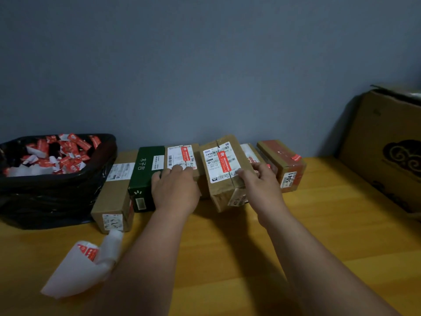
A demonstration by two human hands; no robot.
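left hand [174, 185] lies flat-fingered on a labelled box [178, 156]. right hand [262, 179] grips the tilted parcel [223, 171], fingers curled round its edge.

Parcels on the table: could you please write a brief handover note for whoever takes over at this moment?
Left hand rests flat on the labelled box beside the green box.
Right hand grips the tilted parcel by its right edge.
Both parcels carry red stickers, as does the end box.
Green box and leftmost brown box show none; sticker sheet lies front left.
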